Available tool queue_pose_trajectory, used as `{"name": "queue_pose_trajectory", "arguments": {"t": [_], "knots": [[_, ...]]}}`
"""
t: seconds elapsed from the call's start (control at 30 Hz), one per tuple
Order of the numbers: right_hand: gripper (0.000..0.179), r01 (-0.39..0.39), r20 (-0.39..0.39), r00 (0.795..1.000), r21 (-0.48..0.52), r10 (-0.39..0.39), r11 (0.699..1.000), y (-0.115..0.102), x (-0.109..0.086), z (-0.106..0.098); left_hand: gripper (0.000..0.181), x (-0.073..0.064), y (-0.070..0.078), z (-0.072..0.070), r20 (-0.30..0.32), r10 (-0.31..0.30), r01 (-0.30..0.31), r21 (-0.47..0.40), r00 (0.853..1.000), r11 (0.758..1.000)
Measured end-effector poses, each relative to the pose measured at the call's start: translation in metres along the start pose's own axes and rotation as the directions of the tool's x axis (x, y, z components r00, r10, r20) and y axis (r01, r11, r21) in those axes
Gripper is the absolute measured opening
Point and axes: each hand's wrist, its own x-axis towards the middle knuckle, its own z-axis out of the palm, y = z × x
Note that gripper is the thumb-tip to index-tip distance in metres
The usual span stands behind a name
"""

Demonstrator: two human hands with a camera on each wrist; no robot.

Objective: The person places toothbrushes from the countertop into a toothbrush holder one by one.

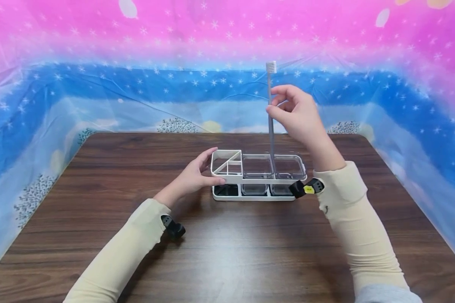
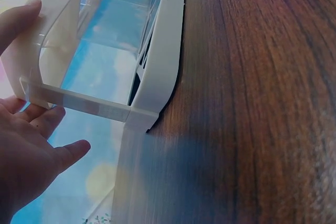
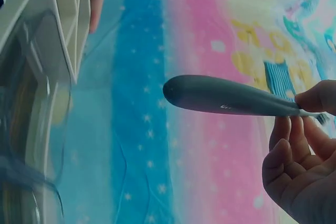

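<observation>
A white toothbrush holder with two levels stands on the table. Its upper left end has slanted dividers, and two clear cups sit in its middle and right part. My left hand grips the holder's left end, thumb on the front and fingers behind. Thumb and fingertips of my right hand pinch a grey toothbrush by its upper handle. The brush is upright, white bristles at the top. Its rounded handle end shows apart from the cups in the right wrist view.
The brown wooden table extends on all sides of the holder. A pink and blue patterned cloth hangs behind it and along both sides. Black wrist cameras are strapped at both cuffs, the right one close in front of the holder's right end.
</observation>
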Motion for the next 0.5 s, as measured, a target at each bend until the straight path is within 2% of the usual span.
{"name": "queue_pose_trajectory", "arguments": {"t": [0.2, 0.5], "knots": [[0.032, 0.039, 0.006, 0.999, 0.075, -0.04, 0.996, -0.003, -0.004, 0.02, 0.095, 0.002, 0.0, 0.0, 0.001, -0.009, 0.009, 0.006, 1.0, 1.0], [0.023, 0.178, 0.013, 0.984, 0.099, -0.18, 0.979, 0.0, -0.011, 0.05, 0.094, 0.001, 0.0, -0.001, -0.004, -0.027, 0.027, 0.019, 1.0, 0.999]]}}
